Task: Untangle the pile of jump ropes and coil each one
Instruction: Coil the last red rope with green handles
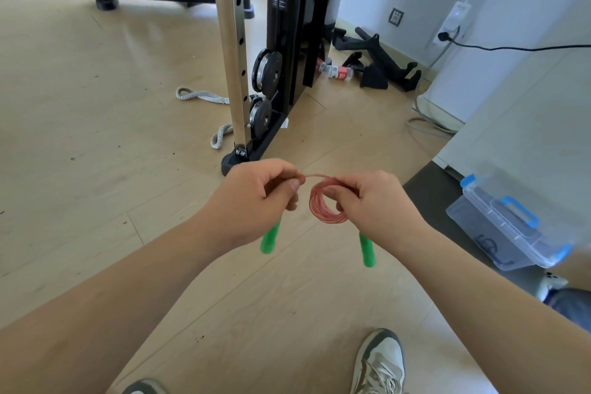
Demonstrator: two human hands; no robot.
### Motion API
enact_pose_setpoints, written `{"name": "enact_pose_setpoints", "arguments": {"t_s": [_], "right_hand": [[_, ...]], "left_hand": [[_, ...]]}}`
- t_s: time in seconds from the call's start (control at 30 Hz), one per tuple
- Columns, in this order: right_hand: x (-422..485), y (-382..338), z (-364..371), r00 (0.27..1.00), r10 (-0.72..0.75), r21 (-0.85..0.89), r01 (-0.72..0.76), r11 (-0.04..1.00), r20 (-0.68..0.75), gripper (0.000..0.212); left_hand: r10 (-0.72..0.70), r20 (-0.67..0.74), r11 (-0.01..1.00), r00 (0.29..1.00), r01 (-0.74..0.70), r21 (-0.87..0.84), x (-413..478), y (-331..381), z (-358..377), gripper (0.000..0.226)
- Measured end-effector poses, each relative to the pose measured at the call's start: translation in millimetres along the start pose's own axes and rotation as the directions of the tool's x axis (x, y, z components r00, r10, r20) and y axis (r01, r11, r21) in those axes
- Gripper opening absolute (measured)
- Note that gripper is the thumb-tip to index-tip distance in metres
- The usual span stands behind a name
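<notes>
A thin red jump rope [327, 205] with two green handles is held in front of me above the floor. Most of it is wound into a small tight coil, pinched at its top by my right hand [372, 201]. One green handle [366, 249] hangs below that hand. My left hand [256, 198] is closed on the short straight end of the cord leading to the coil, and the other green handle [269, 238] sticks out beneath it. A thick grey braided rope [202, 96] lies on the floor behind the gym machine's post.
A black and chrome cable machine [256, 73] stands just ahead. A clear plastic box with blue latches [505, 227] sits on a dark mat at right. A water bottle [335, 71] and black attachments lie by the wall. My shoes [380, 361] are below.
</notes>
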State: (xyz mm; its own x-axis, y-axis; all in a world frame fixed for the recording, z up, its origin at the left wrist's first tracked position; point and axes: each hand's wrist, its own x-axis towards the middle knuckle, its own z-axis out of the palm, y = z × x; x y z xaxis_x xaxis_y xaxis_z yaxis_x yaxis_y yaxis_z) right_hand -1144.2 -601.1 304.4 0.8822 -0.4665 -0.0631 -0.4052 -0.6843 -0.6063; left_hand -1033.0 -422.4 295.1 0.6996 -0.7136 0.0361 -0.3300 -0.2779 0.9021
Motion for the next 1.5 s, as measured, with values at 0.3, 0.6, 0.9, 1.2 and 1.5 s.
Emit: {"name": "enact_pose_setpoints", "arguments": {"t_s": [0.3,0.6,0.9,1.2,1.5], "right_hand": [[-6.6,-12.9,-6.9,0.993,-0.029,0.141,0.012,0.990,0.117,0.021],[-9.9,-17.8,-7.2,0.984,-0.057,0.175,0.027,0.984,0.168,0.020],[-9.3,-13.6,-1.1,0.985,-0.069,0.141,0.046,0.989,0.161,0.022],[-12.6,-14.8,2.5,0.978,-0.171,0.163,0.150,0.975,0.122,0.021],[-8.6,-15.9,6.1,0.978,-0.208,0.215,0.199,0.956,0.022,0.019]], "left_hand": [[-0.211,0.288,0.912,0.934,0.082,0.401,3.6,-18.9,-5.4,0.011],[-0.276,0.006,0.942,0.961,0.271,-0.198,11.5,-11.8,-12.8,0.015],[-0.346,-0.079,0.867,0.935,0.286,-0.407,16.1,-10.2,-4.9,0.016],[-0.381,0.163,0.814,0.910,0.413,-0.408,12.4,-12.2,9.9,0.026],[-0.446,0.187,0.715,0.875,0.474,-0.513,13.6,-8.4,6.4,0.027]]}}
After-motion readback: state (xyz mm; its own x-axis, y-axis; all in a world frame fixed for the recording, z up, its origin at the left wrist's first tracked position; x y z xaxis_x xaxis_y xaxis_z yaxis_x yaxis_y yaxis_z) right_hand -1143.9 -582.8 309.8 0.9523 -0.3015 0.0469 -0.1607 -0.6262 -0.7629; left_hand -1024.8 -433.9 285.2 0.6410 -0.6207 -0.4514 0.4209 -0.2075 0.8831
